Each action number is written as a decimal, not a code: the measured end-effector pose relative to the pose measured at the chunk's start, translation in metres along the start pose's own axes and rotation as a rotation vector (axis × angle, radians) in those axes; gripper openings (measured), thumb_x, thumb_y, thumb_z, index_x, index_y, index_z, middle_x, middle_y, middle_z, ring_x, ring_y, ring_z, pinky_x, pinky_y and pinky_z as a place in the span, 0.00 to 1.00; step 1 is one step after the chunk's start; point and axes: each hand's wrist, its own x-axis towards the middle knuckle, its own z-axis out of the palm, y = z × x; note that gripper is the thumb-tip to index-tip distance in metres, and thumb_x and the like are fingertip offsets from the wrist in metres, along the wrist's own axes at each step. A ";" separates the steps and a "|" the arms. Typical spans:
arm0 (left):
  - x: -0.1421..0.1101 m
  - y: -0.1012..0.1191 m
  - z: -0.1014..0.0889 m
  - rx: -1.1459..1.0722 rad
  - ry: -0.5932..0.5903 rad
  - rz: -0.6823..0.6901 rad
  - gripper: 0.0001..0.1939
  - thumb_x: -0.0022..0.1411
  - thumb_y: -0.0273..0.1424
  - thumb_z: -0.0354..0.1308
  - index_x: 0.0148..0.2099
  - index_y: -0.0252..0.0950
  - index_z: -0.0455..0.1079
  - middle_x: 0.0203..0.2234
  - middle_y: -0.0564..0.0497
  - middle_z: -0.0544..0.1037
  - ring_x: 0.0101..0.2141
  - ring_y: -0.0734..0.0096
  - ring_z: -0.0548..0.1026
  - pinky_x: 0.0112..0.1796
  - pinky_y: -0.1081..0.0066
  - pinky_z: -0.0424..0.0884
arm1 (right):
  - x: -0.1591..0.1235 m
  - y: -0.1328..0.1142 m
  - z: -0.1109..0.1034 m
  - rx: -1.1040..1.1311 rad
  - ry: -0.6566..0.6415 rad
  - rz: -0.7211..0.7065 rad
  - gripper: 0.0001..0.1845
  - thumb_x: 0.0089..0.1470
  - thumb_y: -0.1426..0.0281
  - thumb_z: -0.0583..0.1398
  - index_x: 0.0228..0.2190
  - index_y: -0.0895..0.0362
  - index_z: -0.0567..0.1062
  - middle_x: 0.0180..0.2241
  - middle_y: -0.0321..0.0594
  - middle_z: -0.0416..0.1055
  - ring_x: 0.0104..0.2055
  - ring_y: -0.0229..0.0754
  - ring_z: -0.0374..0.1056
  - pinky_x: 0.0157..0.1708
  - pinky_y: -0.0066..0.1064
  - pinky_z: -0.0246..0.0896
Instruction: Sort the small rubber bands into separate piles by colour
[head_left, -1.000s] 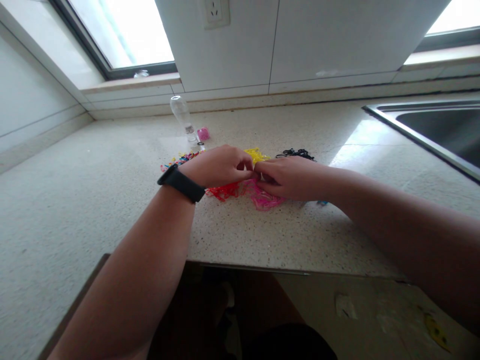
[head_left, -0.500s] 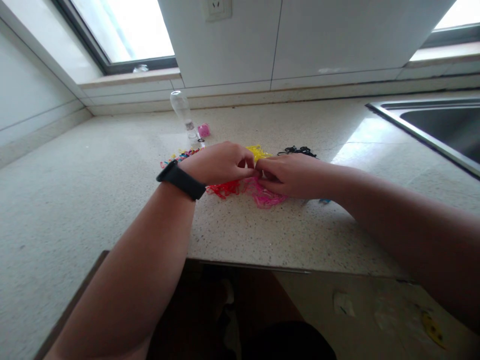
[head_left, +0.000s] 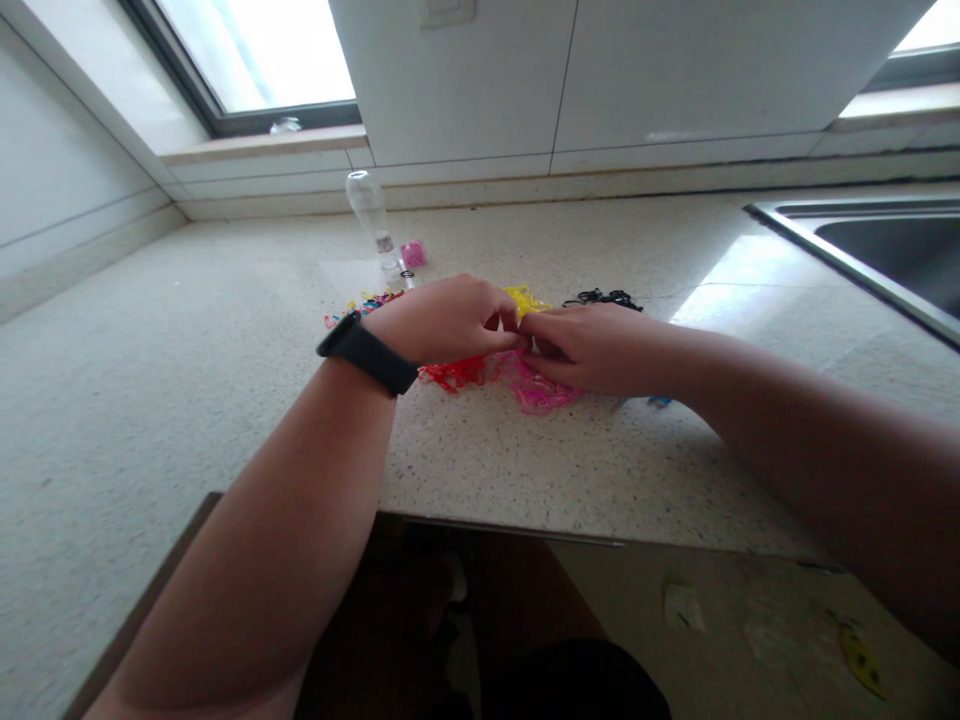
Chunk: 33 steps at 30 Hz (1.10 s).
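My left hand [head_left: 457,320], with a dark band on its wrist, and my right hand [head_left: 592,345] meet fingertip to fingertip over small heaps of rubber bands. Both are closed in a pinch; whatever lies between the fingertips is too small to make out. Just below them are the pink rubber bands [head_left: 544,393] and the red rubber bands [head_left: 456,376]. Behind the fingers lie yellow rubber bands [head_left: 527,299], and black rubber bands [head_left: 607,299] sit beyond my right hand. Mixed coloured bands [head_left: 367,303] are partly hidden behind my left hand.
A clear plastic bottle [head_left: 369,215] lies or stands toward the wall, with a pink cap-like piece [head_left: 413,253] beside it. A few blue bands [head_left: 660,401] peek out under my right wrist. The sink's metal rim [head_left: 840,255] is at the right; the counter's front edge [head_left: 510,530] runs nearest me.
The view has shifted slightly, so everything sits a little to the right. Both hands keep the same pinch, fingertips together, with hardly any movement.
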 end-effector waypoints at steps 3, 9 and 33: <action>0.000 -0.001 0.001 -0.004 -0.002 0.003 0.14 0.66 0.37 0.56 0.43 0.34 0.80 0.28 0.49 0.81 0.27 0.72 0.72 0.32 0.71 0.61 | 0.000 0.000 0.000 0.004 0.001 -0.003 0.13 0.64 0.64 0.50 0.41 0.56 0.72 0.39 0.48 0.77 0.36 0.48 0.71 0.34 0.37 0.55; 0.000 -0.001 0.001 -0.002 -0.024 0.003 0.14 0.66 0.36 0.56 0.42 0.35 0.80 0.29 0.49 0.81 0.28 0.72 0.73 0.32 0.71 0.61 | 0.000 0.000 0.000 0.020 0.003 -0.005 0.13 0.63 0.65 0.51 0.43 0.55 0.72 0.40 0.47 0.78 0.35 0.48 0.71 0.34 0.37 0.55; -0.002 0.003 -0.002 0.030 -0.050 -0.005 0.16 0.66 0.39 0.55 0.46 0.36 0.80 0.31 0.47 0.81 0.32 0.68 0.74 0.35 0.70 0.63 | 0.000 -0.002 -0.002 0.017 -0.001 0.016 0.14 0.63 0.63 0.51 0.44 0.54 0.72 0.40 0.47 0.78 0.36 0.48 0.71 0.34 0.37 0.56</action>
